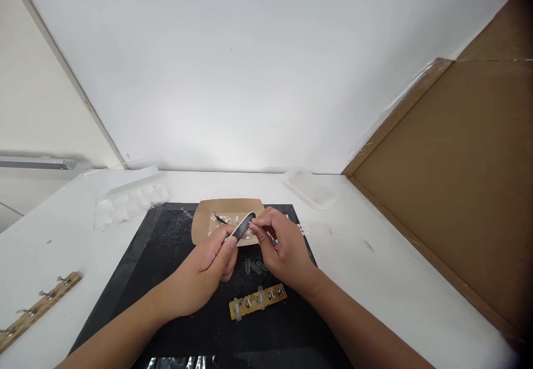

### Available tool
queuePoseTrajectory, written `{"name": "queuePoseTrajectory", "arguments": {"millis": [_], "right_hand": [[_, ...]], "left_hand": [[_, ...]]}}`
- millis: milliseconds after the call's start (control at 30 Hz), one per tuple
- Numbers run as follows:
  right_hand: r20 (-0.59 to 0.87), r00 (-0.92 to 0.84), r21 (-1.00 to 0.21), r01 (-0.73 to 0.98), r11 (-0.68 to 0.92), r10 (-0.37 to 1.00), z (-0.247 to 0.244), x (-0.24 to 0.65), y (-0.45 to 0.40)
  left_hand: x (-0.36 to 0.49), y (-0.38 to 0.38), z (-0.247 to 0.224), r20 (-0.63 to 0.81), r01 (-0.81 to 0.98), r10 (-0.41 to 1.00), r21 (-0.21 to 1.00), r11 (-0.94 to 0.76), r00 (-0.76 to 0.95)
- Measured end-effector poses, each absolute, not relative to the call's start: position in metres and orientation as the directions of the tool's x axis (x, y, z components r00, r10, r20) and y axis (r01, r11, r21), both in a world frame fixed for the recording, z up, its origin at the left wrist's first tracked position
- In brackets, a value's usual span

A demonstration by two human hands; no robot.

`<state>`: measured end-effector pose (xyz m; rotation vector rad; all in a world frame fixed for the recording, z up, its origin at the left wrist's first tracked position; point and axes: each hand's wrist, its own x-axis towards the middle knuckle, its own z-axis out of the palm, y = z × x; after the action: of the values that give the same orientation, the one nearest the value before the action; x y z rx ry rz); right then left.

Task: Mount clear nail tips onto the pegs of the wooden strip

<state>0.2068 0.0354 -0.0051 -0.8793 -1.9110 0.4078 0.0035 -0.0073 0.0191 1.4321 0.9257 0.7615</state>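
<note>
My left hand (212, 263) is closed round the lower end of a dark nail file (244, 226) with a pale edge, which slants up to the right. The fingers of my right hand (283, 244) are pinched at the file's upper part, on something too small to make out. Both hands are over the near edge of a brown paper tray (202, 212) holding small white pieces. Below them, clear nail tips (255, 266) lie on the black mat (166, 263). Nearer still is a wooden strip (270, 297) with metal clips, bearing clear tips.
A second wooden clip strip (41, 308) lies at the left. Clear packaging with white packets (133, 203) is at the back left, and a clear plastic tray (310, 187) at the back right. A brown board (449, 191) stands on the right.
</note>
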Motion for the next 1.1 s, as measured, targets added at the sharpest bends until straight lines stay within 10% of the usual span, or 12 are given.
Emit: {"name": "queuePoseTrajectory", "arguments": {"millis": [333, 700, 1100], "right_hand": [[0.705, -0.246, -0.522, 0.454, 0.722, 0.665, -0.001, 0.205, 0.032], [0.793, -0.358, -0.128, 0.694, 0.708, 0.493, -0.002, 0.189, 0.024], [0.821, -0.281, -0.147, 0.737, 0.660, 0.497, -0.001, 0.189, 0.033]], "left_hand": [[-0.003, -0.002, 0.013, -0.047, 0.227, 0.897, 0.972, -0.060, 0.439], [-0.002, 0.001, 0.013, 0.114, 0.533, 0.928, 0.791, -0.301, 0.354], [-0.003, 0.000, 0.014, 0.100, 0.478, 0.933, 0.837, -0.267, 0.347]]}}
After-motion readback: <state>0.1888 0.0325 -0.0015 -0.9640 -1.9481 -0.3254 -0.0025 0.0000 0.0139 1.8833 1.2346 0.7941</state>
